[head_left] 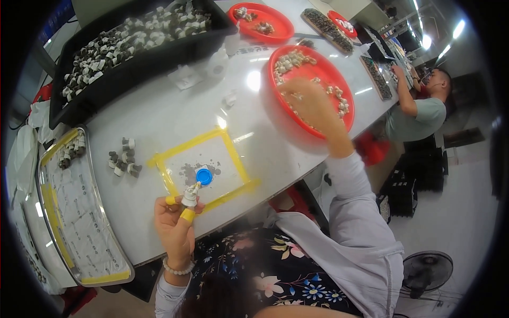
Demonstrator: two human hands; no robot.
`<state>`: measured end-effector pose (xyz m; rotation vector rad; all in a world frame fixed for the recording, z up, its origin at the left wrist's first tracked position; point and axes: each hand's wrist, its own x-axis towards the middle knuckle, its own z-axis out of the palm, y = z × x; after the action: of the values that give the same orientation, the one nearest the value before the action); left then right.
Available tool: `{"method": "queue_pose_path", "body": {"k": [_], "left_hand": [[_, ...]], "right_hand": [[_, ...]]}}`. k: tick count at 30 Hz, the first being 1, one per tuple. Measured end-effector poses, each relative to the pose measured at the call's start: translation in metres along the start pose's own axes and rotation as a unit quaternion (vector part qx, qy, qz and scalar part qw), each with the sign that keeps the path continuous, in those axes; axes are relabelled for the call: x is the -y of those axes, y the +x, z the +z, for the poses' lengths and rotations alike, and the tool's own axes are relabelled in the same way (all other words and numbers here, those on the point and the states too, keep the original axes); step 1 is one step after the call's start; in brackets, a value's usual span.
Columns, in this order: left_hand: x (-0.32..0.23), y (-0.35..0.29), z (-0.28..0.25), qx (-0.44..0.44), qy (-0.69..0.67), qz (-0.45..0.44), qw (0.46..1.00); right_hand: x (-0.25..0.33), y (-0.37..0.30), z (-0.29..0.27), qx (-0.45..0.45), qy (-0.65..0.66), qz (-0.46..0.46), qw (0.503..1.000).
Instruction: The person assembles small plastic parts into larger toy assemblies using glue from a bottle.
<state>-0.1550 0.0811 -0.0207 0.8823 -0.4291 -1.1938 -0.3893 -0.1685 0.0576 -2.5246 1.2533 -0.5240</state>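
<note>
One small, lumpy, mostly white piece in the left grip.

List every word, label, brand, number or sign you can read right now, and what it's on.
Nothing legible to quote.
Plastic-lined oblong tray, left: rows of small printed marks, too small to read.
White tabletop: a strip of dark marks between the large red tray and the smaller red tray beyond it, too blurred to read.
</note>
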Motion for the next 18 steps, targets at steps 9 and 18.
{"method": "queue_pose_path", "body": {"k": [9,18], "left_hand": [[-0.086,-0.018,-0.028,-0.072,0.175,0.056,0.98],[-0.202,0.067,-0.178,-0.295,0.511,0.234,0.773]], "right_hand": [[-0.084,0.01,-0.003,0.037,-0.068,0.076,0.994],[-0.061,0.027,-0.002,0.087,-0.094,0.073,0.989]]}}
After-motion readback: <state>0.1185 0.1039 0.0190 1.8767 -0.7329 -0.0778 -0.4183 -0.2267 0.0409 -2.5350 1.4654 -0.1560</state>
